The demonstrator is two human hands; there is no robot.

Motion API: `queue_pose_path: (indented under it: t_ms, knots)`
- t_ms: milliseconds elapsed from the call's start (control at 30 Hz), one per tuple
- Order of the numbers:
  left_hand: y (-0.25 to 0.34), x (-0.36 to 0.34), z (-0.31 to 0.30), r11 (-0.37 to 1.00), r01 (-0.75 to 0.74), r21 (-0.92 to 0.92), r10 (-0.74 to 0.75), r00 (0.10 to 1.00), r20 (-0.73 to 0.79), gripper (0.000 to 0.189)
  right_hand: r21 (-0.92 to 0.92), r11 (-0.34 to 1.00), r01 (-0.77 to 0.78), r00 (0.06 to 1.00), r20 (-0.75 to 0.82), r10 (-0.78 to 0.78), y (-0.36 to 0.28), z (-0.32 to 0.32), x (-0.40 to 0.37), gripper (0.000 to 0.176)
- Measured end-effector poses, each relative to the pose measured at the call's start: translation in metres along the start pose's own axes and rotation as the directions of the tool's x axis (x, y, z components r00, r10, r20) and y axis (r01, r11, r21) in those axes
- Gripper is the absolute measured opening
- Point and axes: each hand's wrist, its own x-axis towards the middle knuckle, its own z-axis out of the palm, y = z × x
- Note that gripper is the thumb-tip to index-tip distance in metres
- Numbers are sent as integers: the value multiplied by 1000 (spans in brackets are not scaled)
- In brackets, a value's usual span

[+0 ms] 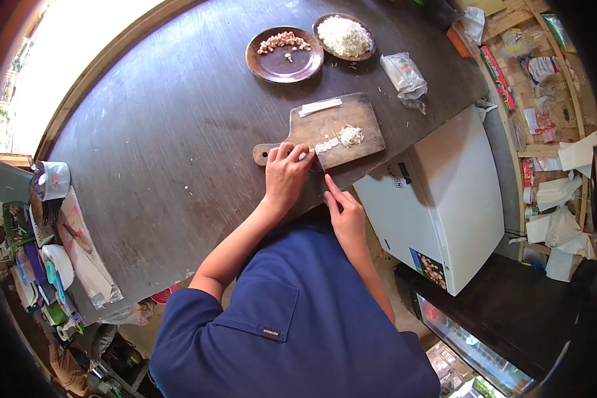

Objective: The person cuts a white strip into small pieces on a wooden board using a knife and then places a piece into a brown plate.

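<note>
On the far left, a cup [54, 179] and kitchen clutter crowd the edge of the dark table [166, 132], well away from the working area. Further in, a brown plate [278, 69] of chopped brown bits stands beyond the cutting board [355, 113], out of the way but within reach.

The left hand [285, 178] lies on the handle end of the board. Its fingers are pressed together and curled down on a white strip [325, 144], pinning it flat so it cannot slide. The free end of the strip is sliced into small squares, and the knuckles seem placed to act as a guide. A pile of finer shreds [350, 135] lies just beside the squares, pushed clear of them. A spare strip [320, 107] waits along the board's far edge.

The right hand [345, 213] is at the near edge of the board, closed, with the forefinger stretched towards the strip as if along a blade. I cannot tell what it holds.

Further right, a bowl [365, 54] holds white shreds, with a plastic bag [403, 73] near it. A white fridge [438, 192] stands below the table's edge.
</note>
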Motion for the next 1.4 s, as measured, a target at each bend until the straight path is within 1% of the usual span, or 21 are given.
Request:
queue_pose_path:
  t_ms: [67, 167, 233, 367, 400, 467, 567, 633, 867, 967, 1067, 1133, 1267, 1333, 1400]
  knots:
    - [0, 0, 0, 999, 17, 37, -17, 1000, 2, 24, -20, 1000, -3, 1000, 2, 3, 2, 1, 1, 43]
    - [0, 1, -1, 1000, 24, 12, -24, 1000, 3, 23, 31, 1000, -7, 1000, -11, 7, -3, 1, 5, 43]
    - [-3, 0, 1, 1000, 16, 13, -16, 1000, 1, 23, 22, 1000, 19, 1000, -11, -19, -4, -2, 2, 43]
    - [-1, 0, 1, 1000, 17, 7, -17, 1000, -13, 24, 2, 1000, 2, 1000, -2, -2, 2, -4, -5, 43]
    - [-1, 0, 1, 1000, 22, 9, -22, 1000, -9, 24, 20, 1000, 6, 1000, -2, -6, 4, -2, -2, 43]
    - [-1, 1, 0, 1000, 4, -18, -5, 999, -49, 24, 44, 999, 11, 1000, -2, -11, 6, 1, 1, 43]
    - [-1, 1, 1, 1000, 1, -5, -2, 999, -41, 23, 79, 996, 51, 998, -40, -48, 5, 2, 2, 43]
    - [-2, 0, 1, 1000, 3, -1, -3, 999, -50, 23, 31, 1000, 2, 1000, 9, -2, 3, -4, -7, 42]
    - [0, 0, 0, 1000, 16, -9, -16, 999, -38, 23, 39, 999, -23, 1000, 13, 23, -2, -10, -11, 42]
    - [1, 1, 0, 1000, 28, -3, -28, 999, -30, 20, 56, 998, -26, 1000, 18, 25, 2, -7, -8, 42]
    - [2, 2, -3, 1000, 20, -19, -20, 1000, -12, 25, 68, 998, -7, 1000, 19, 6, 6, -5, 1, 42]
    - [1, 1, -1, 1000, 15, -8, -15, 1000, -17, 25, 95, 995, 23, 1000, 16, -25, 5, -2, 9, 43]
    - [4, 0, -1, 1000, 29, 1, -29, 999, -38, 23, 139, 990, 24, 999, 41, -30, 13, -8, 13, 41]
    - [5, 1, 0, 999, 33, 17, -32, 999, -37, 22, 376, 912, -162, 981, 161, 108, 13, -16, 16, 40]
    - [5, 2, 1, 999, 40, 26, -39, 998, -42, 20, 371, 850, -374, 915, 297, 272, 12, -37, 24, 39]
